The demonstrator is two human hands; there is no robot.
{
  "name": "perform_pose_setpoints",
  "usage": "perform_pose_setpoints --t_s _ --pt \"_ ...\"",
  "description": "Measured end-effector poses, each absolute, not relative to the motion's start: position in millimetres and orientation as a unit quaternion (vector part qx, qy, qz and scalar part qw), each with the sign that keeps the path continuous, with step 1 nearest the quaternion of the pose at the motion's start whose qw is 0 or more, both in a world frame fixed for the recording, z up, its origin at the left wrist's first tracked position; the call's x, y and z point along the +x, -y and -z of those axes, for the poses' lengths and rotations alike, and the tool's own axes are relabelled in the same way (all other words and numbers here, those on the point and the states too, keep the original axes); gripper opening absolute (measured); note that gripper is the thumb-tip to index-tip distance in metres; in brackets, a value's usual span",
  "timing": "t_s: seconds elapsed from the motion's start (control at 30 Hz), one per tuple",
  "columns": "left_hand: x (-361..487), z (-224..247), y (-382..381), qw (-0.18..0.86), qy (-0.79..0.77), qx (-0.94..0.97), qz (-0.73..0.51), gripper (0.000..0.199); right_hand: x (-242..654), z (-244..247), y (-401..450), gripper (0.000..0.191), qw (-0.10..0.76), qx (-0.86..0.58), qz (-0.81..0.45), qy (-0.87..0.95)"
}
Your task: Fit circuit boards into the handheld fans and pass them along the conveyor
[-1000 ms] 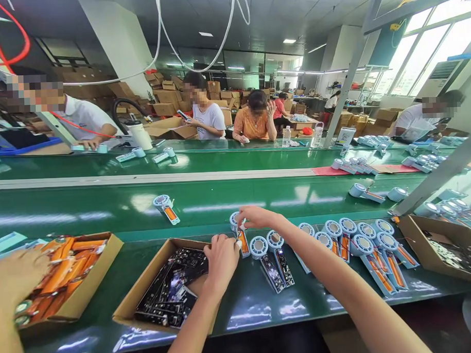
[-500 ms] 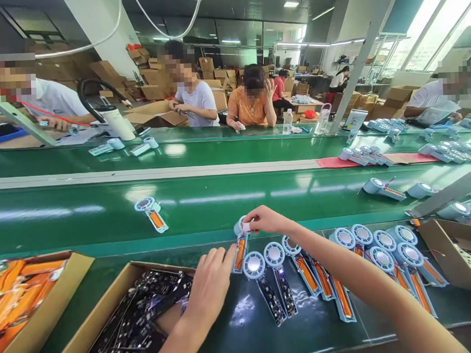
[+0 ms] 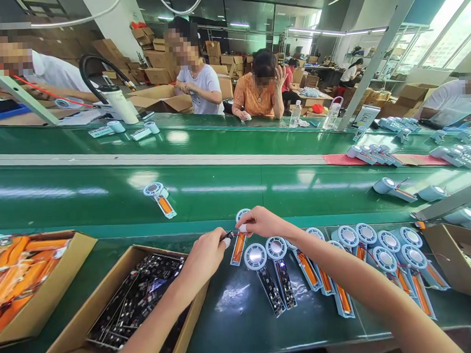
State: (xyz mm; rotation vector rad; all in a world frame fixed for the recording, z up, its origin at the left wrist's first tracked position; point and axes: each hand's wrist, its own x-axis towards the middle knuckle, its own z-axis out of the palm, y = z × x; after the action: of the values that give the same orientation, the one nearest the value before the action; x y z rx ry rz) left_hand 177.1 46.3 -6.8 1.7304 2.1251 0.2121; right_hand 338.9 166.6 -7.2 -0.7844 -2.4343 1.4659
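A light-blue handheld fan housing (image 3: 242,214) with an orange battery (image 3: 238,248) in its handle lies at the bench's far edge. Over its upper handle, my right hand (image 3: 266,223) is closed in a pinch on a thin red wire (image 3: 235,234). White covering shows on a fingertip of each hand. My left hand (image 3: 207,254) grips a black circuit board (image 3: 230,235), whose end pokes out close to the right fingertips; the rest is hidden. Two fan housings (image 3: 256,256) with black boards in their handles lie nearer me.
A cardboard box (image 3: 197,314) of black circuit boards stands at front left, beside a box (image 3: 74,264) of orange batteries. More fan housings (image 3: 385,259) lie to the right, partly under my right forearm. Beyond runs a green belt (image 3: 85,202) carrying a fan; co-workers sit across it.
My left hand has risen toward the right one, and a circuit board end now shows in its fingers. The right hand stays at the fan. The view has tilted slightly down.
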Motion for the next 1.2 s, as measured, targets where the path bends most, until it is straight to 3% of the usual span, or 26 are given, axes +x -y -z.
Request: perform_pose_setpoints --t_s 0.37,0.87,1.2 --pt "181.2 4.6 -47.1 0.229 -0.761 0.591 -0.137 0.021 330.8 7.8 -149.2 0.019 0.144 -0.297 -0.389 0.860" --pt "195.8 12.6 -38.3 0.174 -0.776 0.588 -0.149 0.024 324.9 -4.9 -134.2 0.020 0.077 -0.308 -0.229 0.920" --pt "190.9 13.8 -38.2 0.177 -0.756 0.605 -0.175 0.022 320.1 4.6 -132.9 0.016 0.101 -0.316 -0.202 0.921"
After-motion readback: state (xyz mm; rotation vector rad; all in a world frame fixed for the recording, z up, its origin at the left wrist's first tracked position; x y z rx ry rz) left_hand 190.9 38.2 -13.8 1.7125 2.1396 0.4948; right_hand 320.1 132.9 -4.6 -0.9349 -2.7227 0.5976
